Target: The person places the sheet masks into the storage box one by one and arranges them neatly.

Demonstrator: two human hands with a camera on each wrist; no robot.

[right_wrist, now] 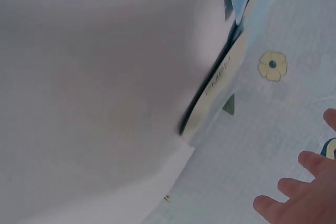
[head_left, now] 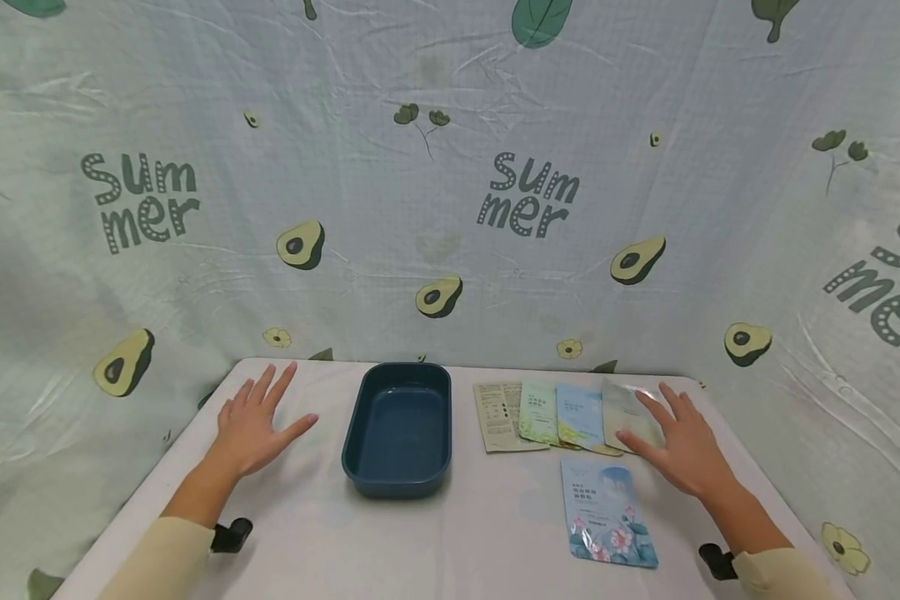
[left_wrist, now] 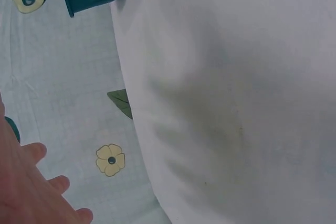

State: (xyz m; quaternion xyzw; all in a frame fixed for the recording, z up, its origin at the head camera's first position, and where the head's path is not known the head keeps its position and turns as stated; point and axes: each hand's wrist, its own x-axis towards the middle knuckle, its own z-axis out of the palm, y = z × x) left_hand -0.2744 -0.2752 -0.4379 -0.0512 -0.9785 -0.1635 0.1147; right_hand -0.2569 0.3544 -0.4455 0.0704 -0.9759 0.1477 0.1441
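My left hand point(head_left: 249, 429), fingers spread and straight, hovers over the table to the left of a dark blue rectangular tray point(head_left: 396, 490) and holds nothing. My right hand point(head_left: 686, 448) hovers likewise, its fingertips overlapping in view a pale silvery flat packet point(head_left: 621, 414). Beside that packet, in an overlapping row, lie a blue packet point(head_left: 581, 412), a green packet point(head_left: 538, 410) and a beige packet point(head_left: 501, 417) with printed text. Nearer the front lies a light-blue packet with pink flowers point(head_left: 607, 512). In the right wrist view, fingers point(right_wrist: 310, 163) stand apart from the packets' edges point(right_wrist: 218, 80).
A white-covered table point(head_left: 307, 550) carries everything. Its back edge meets a pale cloth backdrop point(head_left: 375, 192) printed with avocados and lettering, which also rises at both sides. Dark wrist-camera mounts point(head_left: 231, 536) sit at both wrists.
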